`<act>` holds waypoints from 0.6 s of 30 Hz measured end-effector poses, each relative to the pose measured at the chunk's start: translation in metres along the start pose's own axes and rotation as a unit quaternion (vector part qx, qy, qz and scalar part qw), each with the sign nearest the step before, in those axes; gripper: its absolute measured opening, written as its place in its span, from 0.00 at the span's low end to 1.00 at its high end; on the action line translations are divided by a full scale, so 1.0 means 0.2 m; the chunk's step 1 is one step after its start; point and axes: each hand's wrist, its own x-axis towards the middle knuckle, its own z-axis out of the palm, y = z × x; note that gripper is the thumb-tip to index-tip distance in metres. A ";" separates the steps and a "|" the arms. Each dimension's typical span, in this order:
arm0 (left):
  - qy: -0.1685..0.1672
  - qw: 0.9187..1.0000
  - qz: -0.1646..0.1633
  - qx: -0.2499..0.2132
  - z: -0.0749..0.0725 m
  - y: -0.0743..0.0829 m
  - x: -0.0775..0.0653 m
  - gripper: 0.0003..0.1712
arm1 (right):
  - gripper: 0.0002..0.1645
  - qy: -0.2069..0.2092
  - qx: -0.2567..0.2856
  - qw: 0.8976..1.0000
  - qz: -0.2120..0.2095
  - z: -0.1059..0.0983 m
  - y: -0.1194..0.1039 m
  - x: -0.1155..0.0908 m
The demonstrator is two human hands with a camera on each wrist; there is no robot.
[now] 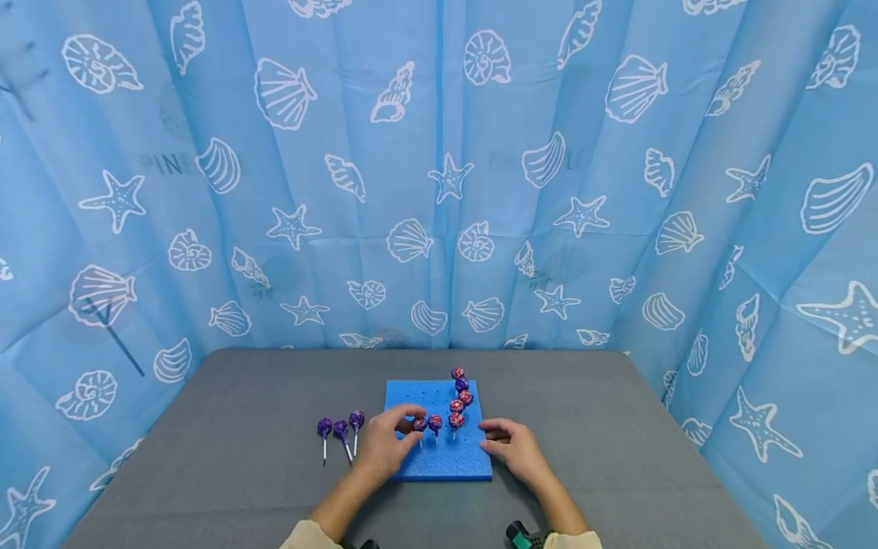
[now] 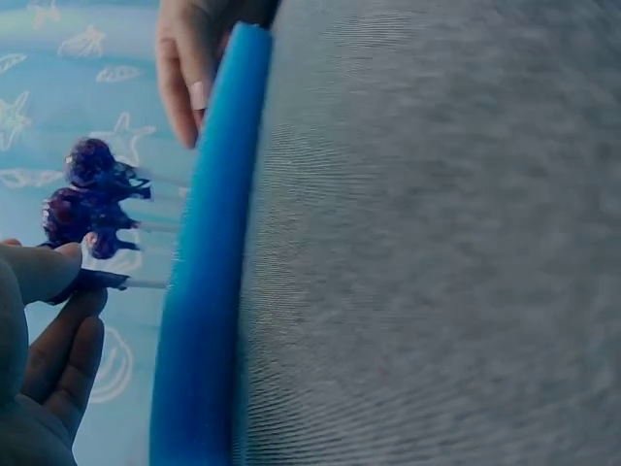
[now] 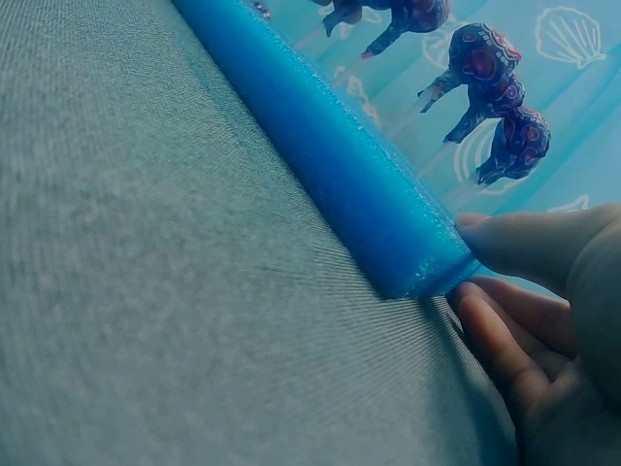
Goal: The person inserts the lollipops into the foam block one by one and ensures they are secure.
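My left hand (image 1: 384,442) pinches a lollipop (image 1: 420,425) by its wrapped head, over the left side of a blue foam board (image 1: 439,467). In the left wrist view its white stick (image 2: 146,283) points down and meets the board's top. To its right a red and purple lollipop (image 1: 435,422) stands upright in the board. Several more red or purple ones, among them this lollipop (image 1: 456,421), form a row running back along the right side. My right hand (image 1: 514,450) grips the board's right edge, thumb (image 3: 524,243) above and fingers curled lower.
Three loose purple lollipops (image 1: 341,429) lie on the grey table (image 1: 261,450) left of the board, sticks toward me. Small holes dot the board's surface. A blue curtain (image 1: 439,191) with white shells and starfish hangs behind the table and at both sides.
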 end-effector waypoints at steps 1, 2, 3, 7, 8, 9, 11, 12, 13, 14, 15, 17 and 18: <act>-0.003 1.000 0.000 -0.003 0.00 0.00 0.00 0.19 | 0.16 0.000 0.000 1.000 0.000 0.00 0.00 0.00; -0.005 1.000 0.000 -0.007 0.00 0.00 0.00 0.18 | 0.16 0.001 -0.001 1.000 0.000 0.00 0.00 0.00; -0.008 1.000 -0.001 -0.010 0.01 0.00 0.00 0.18 | 0.16 0.001 -0.001 1.000 0.000 0.00 0.00 0.00; -0.011 1.000 0.001 -0.015 0.01 0.00 0.00 0.18 | 0.16 0.002 -0.003 1.000 -0.001 0.00 0.00 0.00; -0.012 1.000 0.003 -0.014 0.01 0.00 0.00 0.18 | 0.16 0.002 -0.004 1.000 -0.001 0.00 0.00 0.00; -0.014 1.000 0.003 -0.012 0.01 0.00 -0.01 0.18 | 0.16 0.001 -0.003 1.000 -0.001 0.00 0.00 0.00; -0.015 1.000 0.007 -0.009 0.01 0.01 -0.01 0.19 | 0.16 0.001 -0.004 1.000 -0.002 0.00 0.00 0.00; -0.016 1.000 0.010 -0.009 0.01 0.01 -0.01 0.19 | 0.16 0.000 -0.004 1.000 -0.003 0.00 0.00 0.00; -0.016 1.000 0.014 -0.011 0.01 0.01 -0.01 0.20 | 0.16 0.000 -0.004 1.000 -0.004 0.00 0.00 0.00; -0.016 1.000 0.016 -0.012 0.01 0.01 -0.01 0.22 | 0.16 0.000 -0.004 1.000 -0.004 0.00 0.00 0.00; -0.015 1.000 0.017 -0.014 0.01 0.01 -0.01 0.23 | 0.16 0.000 -0.004 1.000 -0.005 0.00 0.00 0.00; -0.015 1.000 0.018 -0.021 0.01 0.01 -0.01 0.27 | 0.16 0.001 -0.005 1.000 -0.005 0.00 0.00 0.00; -0.014 0.999 0.017 -0.025 0.01 0.01 -0.01 0.29 | 0.16 0.001 -0.004 1.000 -0.005 0.00 0.00 0.00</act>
